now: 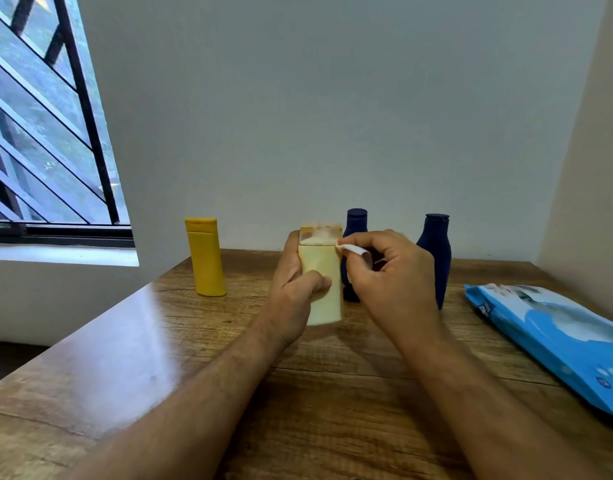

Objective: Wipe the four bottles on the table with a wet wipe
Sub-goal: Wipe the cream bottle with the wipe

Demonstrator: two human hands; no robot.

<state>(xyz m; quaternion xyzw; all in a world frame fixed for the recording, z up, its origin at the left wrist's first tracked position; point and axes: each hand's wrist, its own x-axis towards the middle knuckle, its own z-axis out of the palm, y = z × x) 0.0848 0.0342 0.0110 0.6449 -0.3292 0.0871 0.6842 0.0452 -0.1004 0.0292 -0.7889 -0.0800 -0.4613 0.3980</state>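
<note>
At a wooden table (132, 344) set against a pale wall, my left hand (293, 289) wraps a pale yellow bottle (324, 289) at mid-body, thumb pressed across its front, lifting it just clear of the tabletop. My right hand (384, 275) pinches a folded white wet wipe (355, 250) between thumb and fingertips, against the bottle's blurred cap end. The bottle looks like light, smooth plastic, stiff enough to grip firmly yet likely slick once damp, so the flat-sided middle seems the safest hold. It is tall and flat-faced, with a darker cap. Behind it stand a mustard-yellow bottle (206, 258) to the left and two dark blue bottles (355, 223) (436, 258) to the right, upright near the wall. A blue wet-wipe pack (554, 337) lies at the table's right edge.
</note>
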